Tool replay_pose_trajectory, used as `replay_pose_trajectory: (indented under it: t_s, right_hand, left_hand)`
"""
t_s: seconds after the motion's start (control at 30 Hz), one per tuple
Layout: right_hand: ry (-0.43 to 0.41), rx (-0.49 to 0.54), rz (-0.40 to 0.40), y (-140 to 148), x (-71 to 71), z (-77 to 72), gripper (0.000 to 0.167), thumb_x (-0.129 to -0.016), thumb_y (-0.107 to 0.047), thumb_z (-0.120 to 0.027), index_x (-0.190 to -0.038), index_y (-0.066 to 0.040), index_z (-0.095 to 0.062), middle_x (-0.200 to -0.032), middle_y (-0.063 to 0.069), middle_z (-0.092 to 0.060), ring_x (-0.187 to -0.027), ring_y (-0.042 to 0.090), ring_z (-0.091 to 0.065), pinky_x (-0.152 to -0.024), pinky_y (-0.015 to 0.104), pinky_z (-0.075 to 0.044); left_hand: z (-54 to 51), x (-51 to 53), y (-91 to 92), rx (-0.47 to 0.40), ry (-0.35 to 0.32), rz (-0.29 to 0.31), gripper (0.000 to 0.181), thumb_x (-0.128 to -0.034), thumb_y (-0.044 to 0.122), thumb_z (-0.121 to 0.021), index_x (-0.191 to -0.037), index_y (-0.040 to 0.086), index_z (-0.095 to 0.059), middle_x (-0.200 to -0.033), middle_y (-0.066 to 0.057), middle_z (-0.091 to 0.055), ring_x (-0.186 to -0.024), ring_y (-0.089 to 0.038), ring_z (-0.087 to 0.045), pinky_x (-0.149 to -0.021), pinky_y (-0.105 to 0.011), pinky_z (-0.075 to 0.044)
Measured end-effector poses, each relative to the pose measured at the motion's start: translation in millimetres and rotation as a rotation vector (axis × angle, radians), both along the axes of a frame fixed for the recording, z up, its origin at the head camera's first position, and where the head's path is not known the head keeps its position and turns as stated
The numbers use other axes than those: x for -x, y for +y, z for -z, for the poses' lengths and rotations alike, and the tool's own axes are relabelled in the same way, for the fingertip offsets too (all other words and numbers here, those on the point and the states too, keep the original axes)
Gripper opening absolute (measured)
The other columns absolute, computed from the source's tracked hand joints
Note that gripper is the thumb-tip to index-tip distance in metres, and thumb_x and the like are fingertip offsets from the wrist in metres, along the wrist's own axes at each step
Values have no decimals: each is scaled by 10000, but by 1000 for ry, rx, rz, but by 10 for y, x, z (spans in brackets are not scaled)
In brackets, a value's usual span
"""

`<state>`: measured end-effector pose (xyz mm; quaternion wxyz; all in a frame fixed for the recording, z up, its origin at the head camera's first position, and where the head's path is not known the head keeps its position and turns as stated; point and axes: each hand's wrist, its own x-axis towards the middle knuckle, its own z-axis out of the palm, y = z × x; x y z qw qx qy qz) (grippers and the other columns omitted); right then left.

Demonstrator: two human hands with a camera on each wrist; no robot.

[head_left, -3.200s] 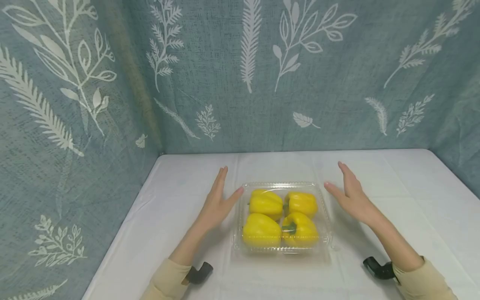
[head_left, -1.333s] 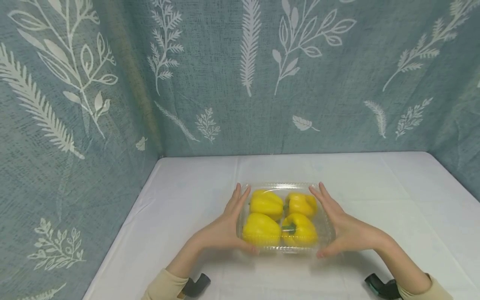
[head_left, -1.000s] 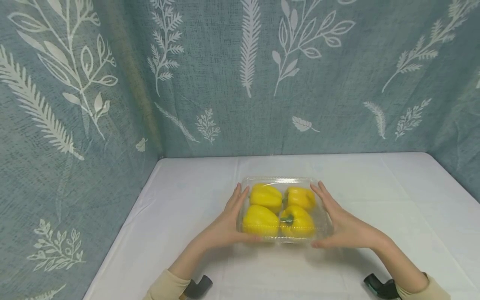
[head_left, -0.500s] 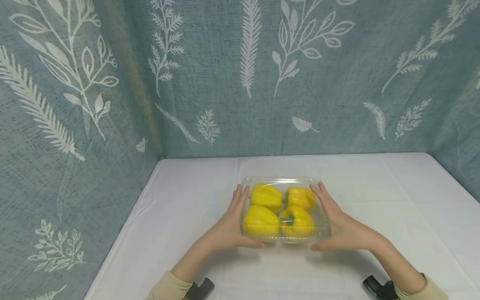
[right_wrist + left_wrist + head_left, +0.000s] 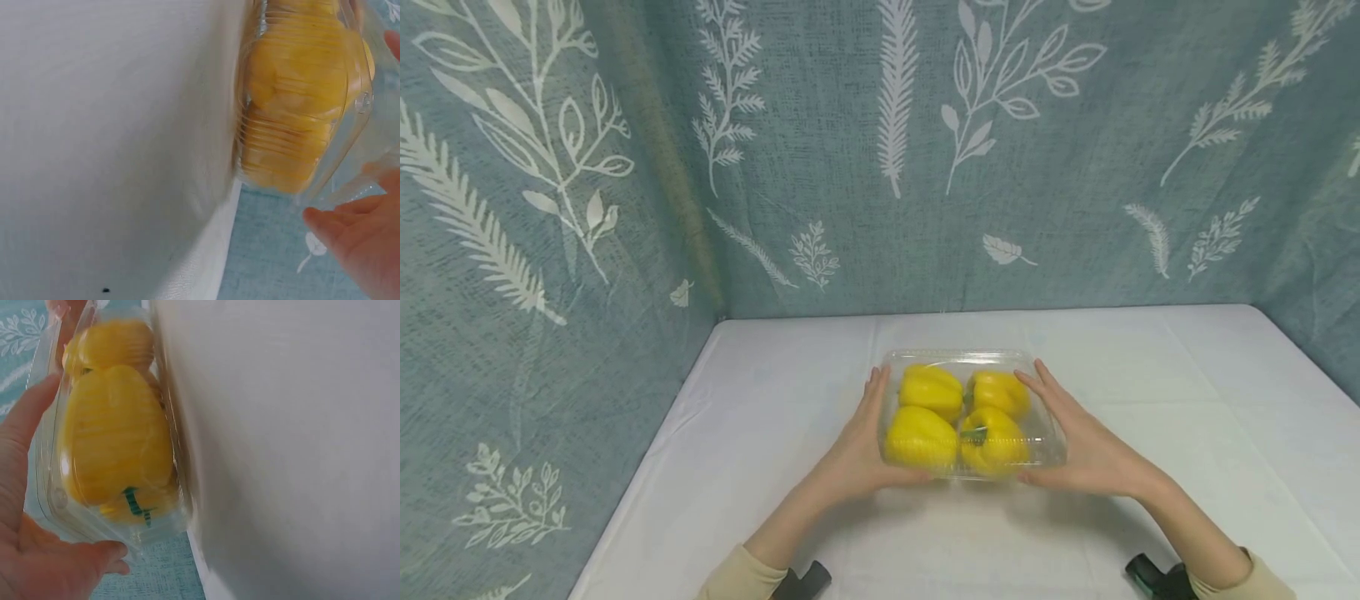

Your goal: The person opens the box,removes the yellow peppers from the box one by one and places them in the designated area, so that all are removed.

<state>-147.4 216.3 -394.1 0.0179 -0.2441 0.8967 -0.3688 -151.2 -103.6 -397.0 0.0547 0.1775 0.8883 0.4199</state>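
A clear plastic clamshell container (image 5: 1047,437) with its lid down holds several yellow bell peppers (image 5: 922,437), some showing green stems. My left hand (image 5: 853,457) grips its left side, thumb at the front edge and fingers along the side. On the right side my right hand (image 5: 1086,446) holds it the same way. In the left wrist view the container (image 5: 47,469) stands between thumb and fingers, with a pepper (image 5: 115,434) seen through its wall. The right wrist view shows the container (image 5: 359,103) near the right thumb. Whether its base touches the table cannot be told.
A white cloth covers the table (image 5: 790,358). Blue-green curtains (image 5: 850,150) with white leaf prints hang behind and at both sides. Dark wrist devices (image 5: 1153,575) sit at the beige cuffs.
My hands came in from apart and took hold of the container at both sides. It has since shifted a little away from me, with a slight further shift in the last half second.
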Motion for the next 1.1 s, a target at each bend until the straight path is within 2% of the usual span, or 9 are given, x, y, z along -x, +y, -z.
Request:
replay_pose_trajectory:
  t_s: [0.17, 0.33, 0.5, 0.67, 0.93, 1.1]
  right_hand:
    - [38, -28, 27, -9, 9, -18, 1137, -684, -397, -876, -1571, -249, -180, -1633, 99, -11, -1388, 514, -224, -920, 787, -290]
    - [56, -54, 51, -23, 7, -32, 1113, -689, -443, -864, -1566, -240, -209, -1630, 116, -47, -1375, 516, -255, -914, 782, -308]
    - [69, -63, 75, -38, -2, -42, 1085, -691, -477, -854, -1556, -241, -242, -1629, 112, -73, -1368, 509, -279, -910, 781, -316]
    - [81, -72, 89, -61, -10, -35, 1063, -707, -504, -834, -1552, -229, -252, -1628, 120, -78, -1351, 521, -302, -903, 783, -320]
    - [82, -63, 94, -76, -13, -27, 1033, -724, -518, -817, -1547, -223, -265, -1627, 123, -71, -1342, 526, -312, -895, 786, -321]
    - [76, -60, 101, -78, -2, -20, 1028, -716, -522, -823, -1540, -234, -280, -1628, 120, -57, -1337, 520, -328, -897, 785, -321]
  left_hand:
    - [4, -17, 32, 9, 26, -50, 1384, -602, 582, -868, -1555, 324, 102, -1617, 5, 54, -1472, -265, -70, -1135, -549, -180]
    - [9, -31, 62, 11, 50, -90, 1373, -610, 576, -865, -1563, 301, 84, -1628, -28, -14, -1466, -278, -127, -1135, -539, -212]
    - [-6, -30, 93, 6, 69, -131, 1387, -608, 577, -865, -1567, 274, 89, -1613, -102, -121, -1430, -353, -241, -1104, -562, -276]
    - [-18, -36, 100, 14, 33, -167, 1382, -632, 584, -850, -1561, 265, 122, -1565, -224, -234, -1354, -440, -358, -1057, -597, -339]
    - [-17, -31, 88, 32, 13, -178, 1298, -698, 558, -815, -1573, 153, 54, -1510, -289, -315, -1285, -484, -431, -1015, -608, -385]
    - [-4, -26, 66, 38, 21, -154, 1205, -771, 511, -779, -1568, 88, 21, -1528, -293, -269, -1324, -481, -380, -1052, -592, -352]
